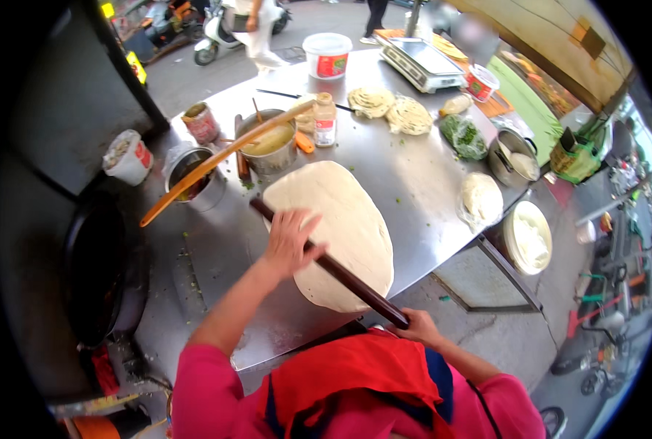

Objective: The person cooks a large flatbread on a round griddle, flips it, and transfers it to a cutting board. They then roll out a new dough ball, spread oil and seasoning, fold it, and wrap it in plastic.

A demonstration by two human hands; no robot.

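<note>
A wide, flat sheet of dough (339, 219) lies on the stainless steel table (413, 192). Slantwise across it runs a dark wooden rolling pin (353, 282). My right hand (418, 328) grips the pin's near end, just past the table's front edge. Farther along, toward the pin's far end, my left hand (290, 241) lies over it with the fingers spread and slightly blurred. The dough's left edge is partly hidden by that hand and forearm.
A long pale wooden stick (221, 164) spans a metal pot (194, 178) and a pot of yellowish liquid (271, 140). Beyond the dough are a jar (324, 120), coiled dough rounds (408, 115) and a scale (422, 63). Bagged dough (480, 200) sits right; a black pan (98, 269) left.
</note>
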